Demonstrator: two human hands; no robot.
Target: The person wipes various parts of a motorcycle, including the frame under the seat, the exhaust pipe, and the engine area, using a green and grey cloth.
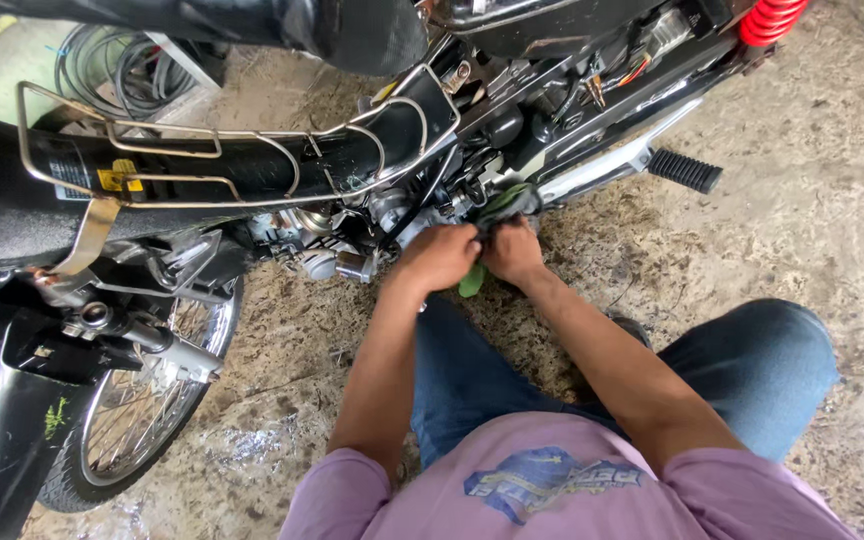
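- The left hand (439, 256) and right hand (514, 250), side by side, are both closed on a green rag (505, 201).
- The rag pokes out above and below the fists, pressed against the motorcycle engine (392, 215).

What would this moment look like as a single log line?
left hand: closed, at engine | right hand: gripping green rag | motorcycle: on dirt floor | person: crouched
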